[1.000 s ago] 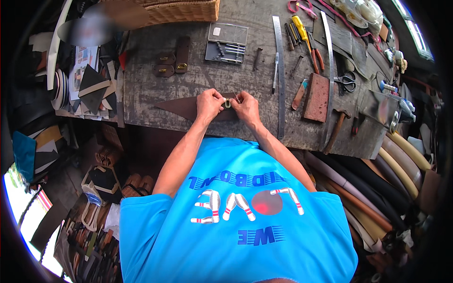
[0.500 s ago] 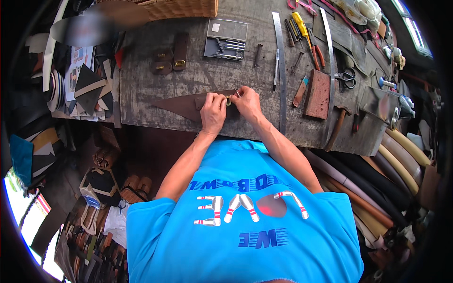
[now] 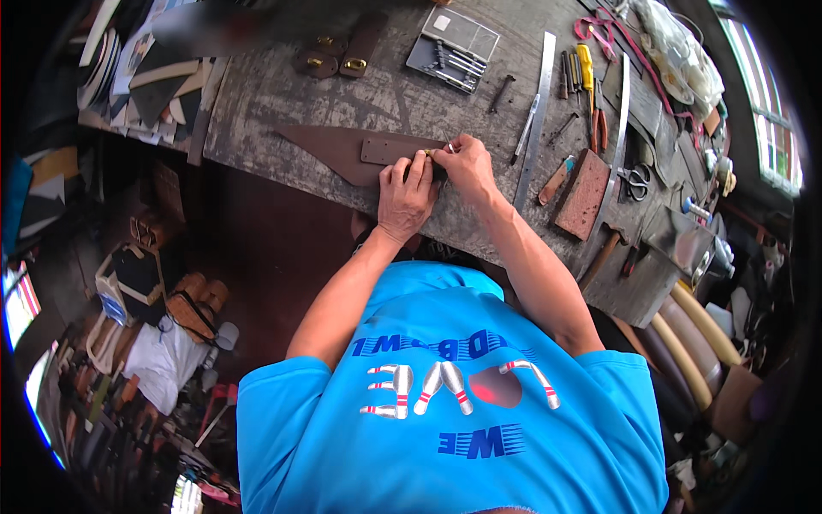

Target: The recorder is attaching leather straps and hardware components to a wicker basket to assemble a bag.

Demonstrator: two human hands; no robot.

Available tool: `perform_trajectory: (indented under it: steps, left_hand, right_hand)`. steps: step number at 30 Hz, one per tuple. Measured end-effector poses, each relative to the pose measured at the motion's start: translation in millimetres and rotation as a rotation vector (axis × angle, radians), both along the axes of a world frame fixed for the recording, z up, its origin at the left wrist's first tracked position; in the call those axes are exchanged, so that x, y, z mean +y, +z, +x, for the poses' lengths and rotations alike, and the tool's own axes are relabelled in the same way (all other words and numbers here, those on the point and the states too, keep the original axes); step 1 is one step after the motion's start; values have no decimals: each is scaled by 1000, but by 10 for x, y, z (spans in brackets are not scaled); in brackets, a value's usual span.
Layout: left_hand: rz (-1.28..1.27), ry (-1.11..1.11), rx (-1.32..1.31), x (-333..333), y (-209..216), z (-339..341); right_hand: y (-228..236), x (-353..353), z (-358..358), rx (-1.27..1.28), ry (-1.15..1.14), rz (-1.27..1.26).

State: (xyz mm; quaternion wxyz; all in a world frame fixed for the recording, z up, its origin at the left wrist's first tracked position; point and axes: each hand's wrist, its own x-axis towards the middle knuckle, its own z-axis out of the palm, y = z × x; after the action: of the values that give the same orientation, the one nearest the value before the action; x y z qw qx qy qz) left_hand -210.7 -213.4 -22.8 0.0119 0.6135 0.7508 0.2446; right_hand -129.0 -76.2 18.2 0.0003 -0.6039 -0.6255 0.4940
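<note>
A dark brown pointed leather piece point(image 3: 330, 152) lies flat near the bench's front edge. On it rests a narrower leather strap point(image 3: 383, 152) with small holes. My left hand point(image 3: 408, 195) is closed over the strap's right end, its fingertips at a small brass fitting point(image 3: 427, 153), mostly covered. Just to the right, my right hand point(image 3: 468, 164) pinches something small beside that fitting; the fingers hide most of it. Farther back lie brown leather tabs point(image 3: 318, 63) and a strap point(image 3: 363, 44), each with a brass fitting.
An open case of small screwdrivers point(image 3: 452, 51) lies beyond my hands. To the right are a metal ruler point(image 3: 537, 116), a pen point(image 3: 525, 128), a yellow-handled screwdriver point(image 3: 586, 67), red pliers point(image 3: 599, 127), a brick point(image 3: 582, 195) and scissors point(image 3: 634, 182). Leather scraps point(image 3: 163, 90) cover the left corner.
My view has turned, so the bench appears tilted. My left fingers have shifted right over the brass fitting, leaving more of the strap uncovered. My right hand stays pinched beside it.
</note>
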Motion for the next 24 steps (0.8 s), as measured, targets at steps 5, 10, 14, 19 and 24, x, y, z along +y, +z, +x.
perform_trajectory:
  steps: [5,10,14,19,24]
  left_hand:
    - [21,1,97,-28,-62,4]
    - [37,38,98,-59,-103,43]
    - [17,29,99,-80,-91,53]
    - [34,26,78,-59,-113,48]
    - [67,18,59,-46,-174,35]
  right_hand:
    - [13,73,89,-38,204,96]
    - [192,224,325,179,647,476]
    - [554,302,223,106,1029,692]
    - [569,370,104,128,1238,965]
    - [472,359,63,106,1325,989]
